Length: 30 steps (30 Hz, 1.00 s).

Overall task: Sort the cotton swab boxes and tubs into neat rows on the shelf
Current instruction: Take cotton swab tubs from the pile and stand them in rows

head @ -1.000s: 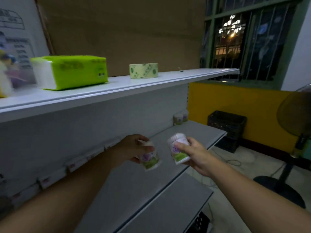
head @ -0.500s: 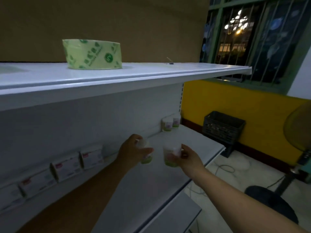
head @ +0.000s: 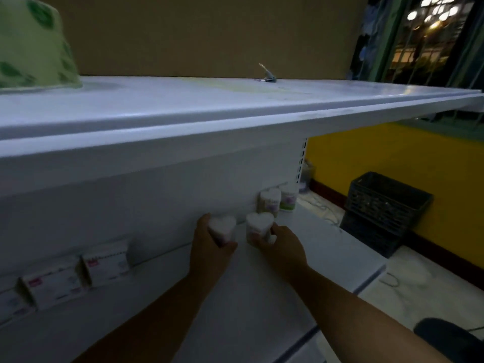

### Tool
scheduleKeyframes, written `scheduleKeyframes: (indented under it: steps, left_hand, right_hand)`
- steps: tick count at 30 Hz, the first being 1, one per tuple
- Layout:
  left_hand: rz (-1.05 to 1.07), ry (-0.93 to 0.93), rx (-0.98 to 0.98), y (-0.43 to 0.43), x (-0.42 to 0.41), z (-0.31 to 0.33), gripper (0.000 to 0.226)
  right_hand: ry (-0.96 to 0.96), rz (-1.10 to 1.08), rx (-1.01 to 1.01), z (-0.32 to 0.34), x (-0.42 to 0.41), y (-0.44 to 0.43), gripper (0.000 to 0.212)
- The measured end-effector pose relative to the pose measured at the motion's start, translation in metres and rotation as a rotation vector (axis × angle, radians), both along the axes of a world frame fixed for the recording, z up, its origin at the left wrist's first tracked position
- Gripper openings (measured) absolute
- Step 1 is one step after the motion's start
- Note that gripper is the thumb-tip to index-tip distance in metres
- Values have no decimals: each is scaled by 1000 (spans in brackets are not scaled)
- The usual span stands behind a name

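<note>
While reaching in beneath the upper shelf (head: pixel 235 113), curling the left grip (head: pixel 209 247) round a left tub (head: pixel 222 227) with a heart-shaped top, thumb and fingers wrapping its sides. Curling the right grip (head: pixel 282 244) round a right tub (head: pixel 258 225) of the same heart shape, fingers pinching it from the near side. Holding both upright, side by side with a narrow gap between them, close to the white back panel and low over the lower shelf (head: pixel 327 258); being unable to tell whether their bases are touching it.

Seeing two more standing just behind the right tub, against the back panel: a pale tub (head: pixel 269 201) and, right beside it, a green-banded tub (head: pixel 288 200). Seeing, further left along the same panel, white boxes standing in a row: a near box (head: pixel 106 263), a middle box (head: pixel 52 285) just beside it, and an end box (head: pixel 10 302) being cut off by the picture's edge.

Looking up at a green patterned tape roll (head: pixel 34 48) sitting at the left of the upper shelf, well apart from a small bluish scrap (head: pixel 267 74) lying further along. Glimpsing a black crate (head: pixel 385 205) on the floor beside a yellow wall (head: pixel 392 158), under a barred window (head: pixel 432 35).
</note>
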<state>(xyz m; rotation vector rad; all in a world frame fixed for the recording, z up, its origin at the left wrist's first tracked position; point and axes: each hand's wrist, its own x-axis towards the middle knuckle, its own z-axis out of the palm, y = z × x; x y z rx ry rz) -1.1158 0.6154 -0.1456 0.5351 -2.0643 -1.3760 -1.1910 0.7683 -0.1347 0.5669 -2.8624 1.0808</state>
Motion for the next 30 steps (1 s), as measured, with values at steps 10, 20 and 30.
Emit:
scheduleKeyframes:
  steps: [10,20,30]
  left_hand:
    - [284,-119,-20,18,-40,3,61]
    - [495,-53,98,42,-49,-4,60]
    - [545,-154,61,39,-52,-8,55]
  right_hand:
    - [126,220,30,-2,-57,-22,46]
    - [78,244,59,-10,-79,-24,61]
    - [45,262,32,-14,-89,-23,56]
